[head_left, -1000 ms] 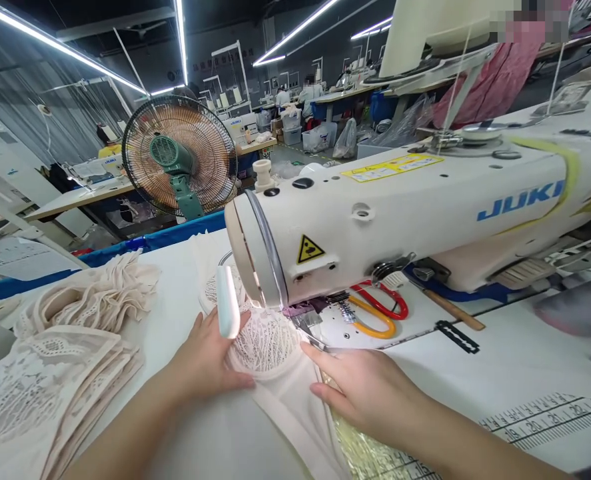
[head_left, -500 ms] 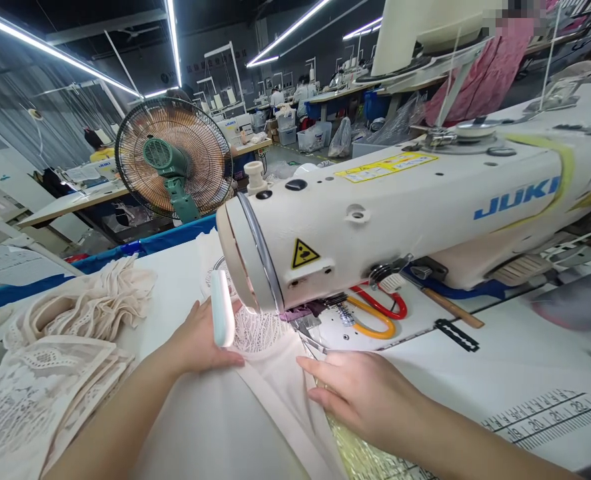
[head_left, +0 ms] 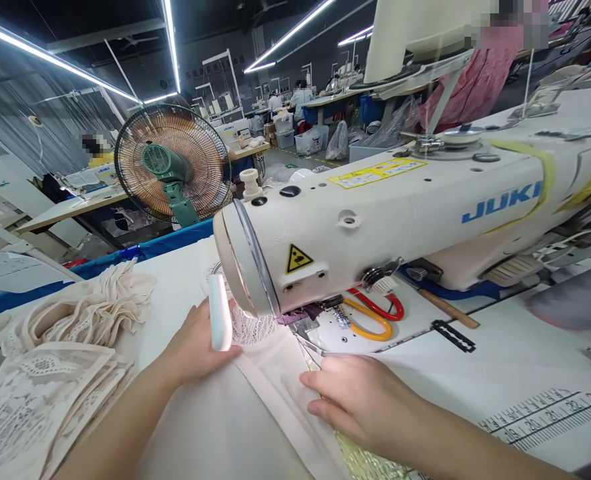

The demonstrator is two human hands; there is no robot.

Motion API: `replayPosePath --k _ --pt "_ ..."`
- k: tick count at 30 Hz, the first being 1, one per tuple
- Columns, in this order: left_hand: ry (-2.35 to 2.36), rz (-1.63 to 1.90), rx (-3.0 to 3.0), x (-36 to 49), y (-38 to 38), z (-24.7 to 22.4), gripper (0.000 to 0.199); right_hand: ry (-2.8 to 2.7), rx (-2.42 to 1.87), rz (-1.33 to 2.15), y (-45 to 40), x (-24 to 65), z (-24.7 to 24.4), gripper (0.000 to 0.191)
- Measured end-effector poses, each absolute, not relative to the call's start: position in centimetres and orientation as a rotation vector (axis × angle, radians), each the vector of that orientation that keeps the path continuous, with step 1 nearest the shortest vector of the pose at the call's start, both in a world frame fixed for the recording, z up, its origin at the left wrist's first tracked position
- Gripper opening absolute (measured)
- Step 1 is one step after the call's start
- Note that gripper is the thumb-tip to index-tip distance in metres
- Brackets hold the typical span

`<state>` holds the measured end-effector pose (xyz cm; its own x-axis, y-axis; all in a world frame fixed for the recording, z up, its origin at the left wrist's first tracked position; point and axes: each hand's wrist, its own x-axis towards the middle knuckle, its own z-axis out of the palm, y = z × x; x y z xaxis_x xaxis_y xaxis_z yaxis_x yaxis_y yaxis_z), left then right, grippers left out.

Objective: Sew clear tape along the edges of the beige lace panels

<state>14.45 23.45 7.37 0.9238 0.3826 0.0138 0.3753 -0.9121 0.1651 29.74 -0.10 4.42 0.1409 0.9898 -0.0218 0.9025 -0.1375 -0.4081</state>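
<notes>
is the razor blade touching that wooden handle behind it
Apart. The head view shows a strip of white tabletop between the black blade and the wooden handle.

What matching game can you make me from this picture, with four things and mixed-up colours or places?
Things:
1. Fan motor
2. Left hand
3. Big JUKI letters
4. Triangle sign

Colours or places:
A. Yellow and black
B. At the lacy cloth
C. Green
D. Blue

Right pairs: 1-C, 2-B, 3-D, 4-A
</notes>
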Motion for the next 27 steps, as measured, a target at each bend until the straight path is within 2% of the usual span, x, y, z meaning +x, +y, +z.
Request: replayPosePath --k 3,5,7,12,17,25,27 --pt "0.396 0.259 2.993 13.5 20.9 6.3 0.045 -1.876 -2.137 0.401 -0.1 29.7 4.4 0.017" --pt "0.174 0.202 3.045 13.4 18.7 5.7 0.042 -1.910 -2.130 0.360 -0.1 29.6 4.2 0.020" --pt "0.067 0.045 3.078 13.9 16.8 5.3 0.045 -1.924 -2.137 0.324 0.0 29.6 4.1 0.023" --pt "0.130 -0.263 3.094 15.4 14.6 5.1 0.058 -1.905 -2.155 0.312 0.0 29.9 3.8 0.027" --pt "0.178 -0.176 3.073 15.4 14.1 4.7 0.062 -1.818 -2.158 0.259 -0.1 30.0 3.3 0.029" --pt "0.294 -0.146 2.995 15.5 13.3 5.0 0.069 -1.915 -2.107 0.298 -0.2 29.2 3.4 0.008" --pt "0.272 -0.129 2.976 15.1 13.2 5.4 0.065 -1.980 -2.088 0.245 -0.3 29.1 3.4 0.013"
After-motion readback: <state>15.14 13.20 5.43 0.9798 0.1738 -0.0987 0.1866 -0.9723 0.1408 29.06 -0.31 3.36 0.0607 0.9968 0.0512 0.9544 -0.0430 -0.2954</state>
